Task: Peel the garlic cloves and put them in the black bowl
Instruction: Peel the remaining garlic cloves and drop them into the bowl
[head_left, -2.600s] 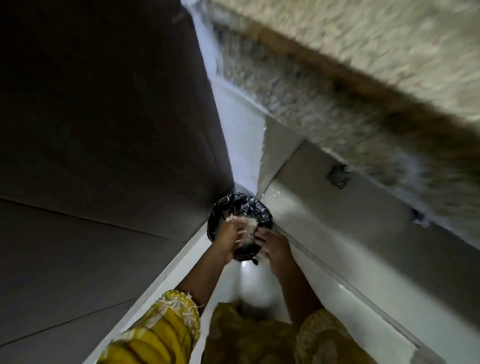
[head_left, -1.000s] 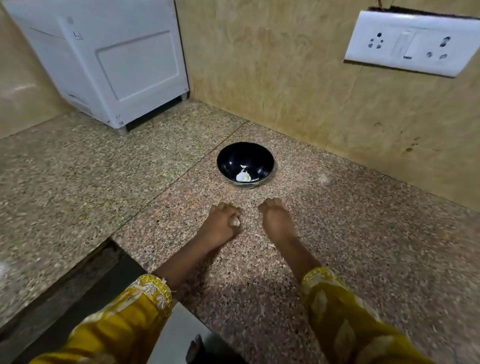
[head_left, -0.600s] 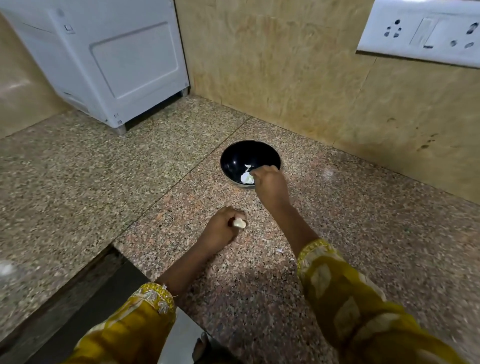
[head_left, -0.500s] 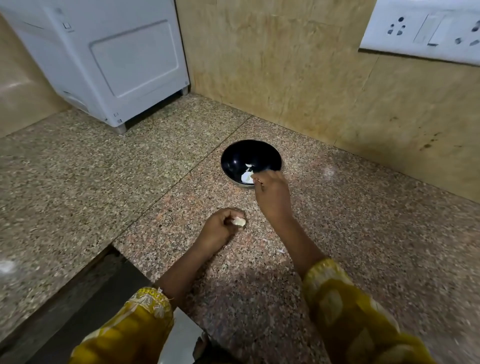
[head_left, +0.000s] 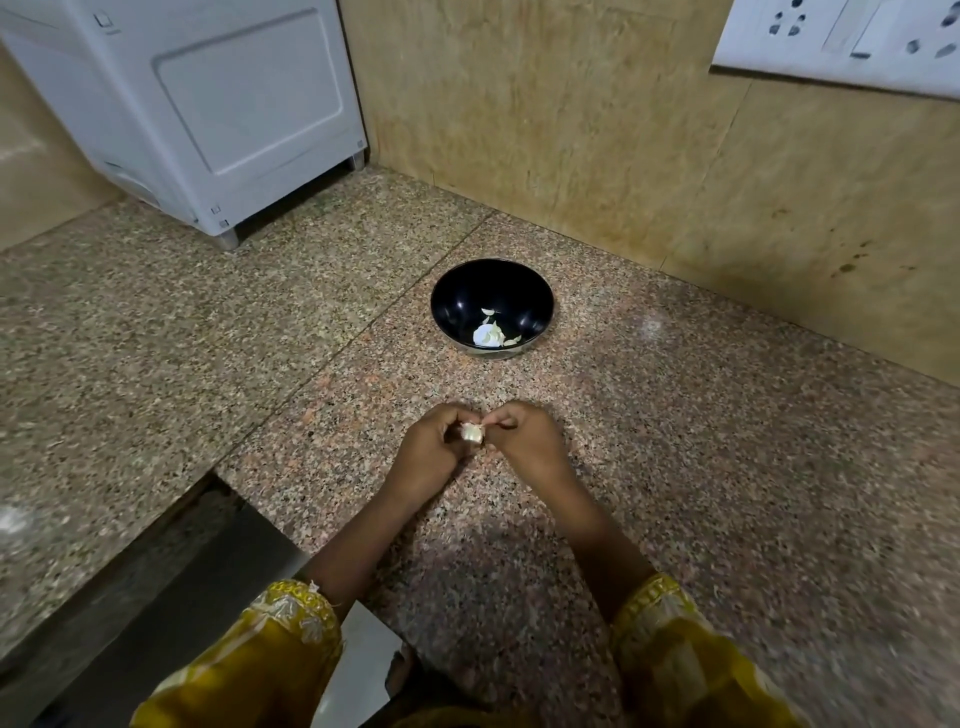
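A black bowl (head_left: 492, 306) stands on the granite counter near the wall, with a few pale garlic pieces (head_left: 488, 335) at its bottom. In front of the bowl my two hands meet over the counter. My left hand (head_left: 431, 457) grips a small pale garlic clove (head_left: 471, 432) in its curled fingers. My right hand (head_left: 524, 441) pinches the same clove at its right side with fingertips. Both hands are well short of the bowl.
A white appliance (head_left: 208, 104) stands at the back left against the tan wall. A white socket plate (head_left: 841, 41) is on the wall at upper right. The counter edge drops off at lower left (head_left: 208, 483).
My right hand has come back from the bowl's rim to my left hand and now pinches the clove there. The left hand has stayed in place with the clove.
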